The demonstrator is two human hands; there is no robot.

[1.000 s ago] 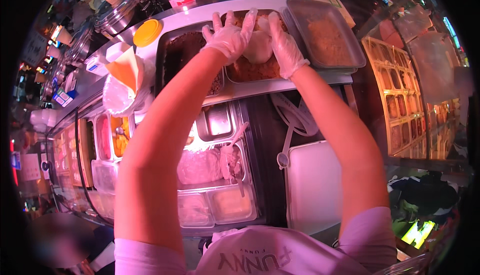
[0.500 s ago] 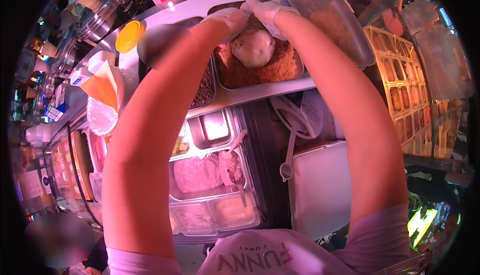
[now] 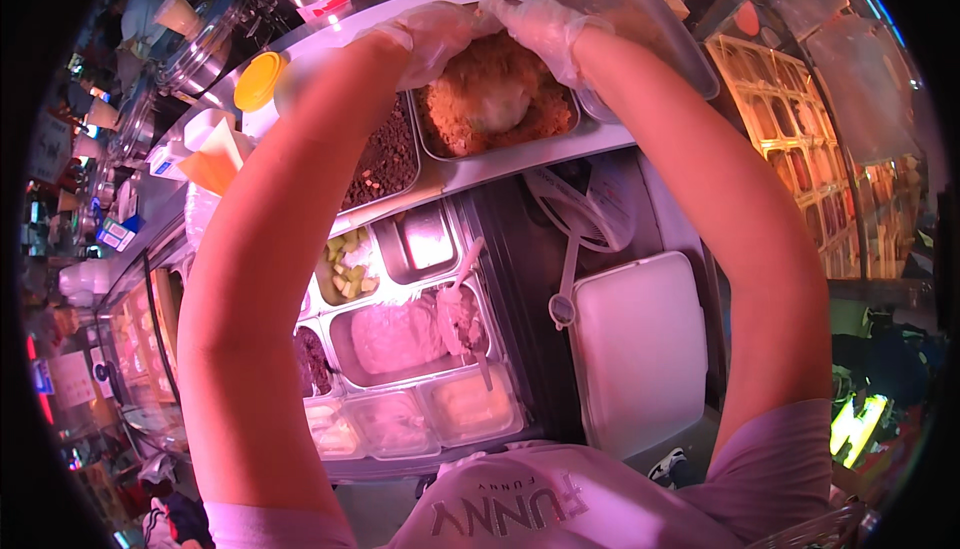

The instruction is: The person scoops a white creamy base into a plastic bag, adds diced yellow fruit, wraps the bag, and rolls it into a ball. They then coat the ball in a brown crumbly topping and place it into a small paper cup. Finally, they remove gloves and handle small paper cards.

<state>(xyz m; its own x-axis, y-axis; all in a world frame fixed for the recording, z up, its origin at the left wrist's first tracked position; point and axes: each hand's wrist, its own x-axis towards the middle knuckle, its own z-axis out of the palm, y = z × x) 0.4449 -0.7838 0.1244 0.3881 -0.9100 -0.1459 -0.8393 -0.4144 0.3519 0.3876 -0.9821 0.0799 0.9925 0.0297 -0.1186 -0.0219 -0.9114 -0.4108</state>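
A pale round ball (image 3: 503,106), soft-looking and partly strewn with crumbs, lies in a metal tray of orange-brown shredded crumbs (image 3: 450,131). At the tray's far side, my left hand (image 3: 437,37) and my right hand (image 3: 545,34) meet, both in clear plastic gloves. They curve around a heap of crumbs behind the ball. Most of their fingers are hidden by the heap and the gloves, so I cannot make out how far they close. Directly left of this tray stands another one with dark brown crumbs (image 3: 385,164), partly covered by my left forearm.
A translucent grey bin (image 3: 690,74) adjoins the tray on the right. Nearer me, inset metal pans hold green cubes (image 3: 350,267) and a pinkish paste (image 3: 395,334) with a spatula. A white-lidded box (image 3: 640,354) and a long-handled white scoop (image 3: 568,279) are to their right.
Crumbs now cover much of the ball's far side, which was bare before. Both hands stay at the tray's far side. The whole view has shifted slightly.
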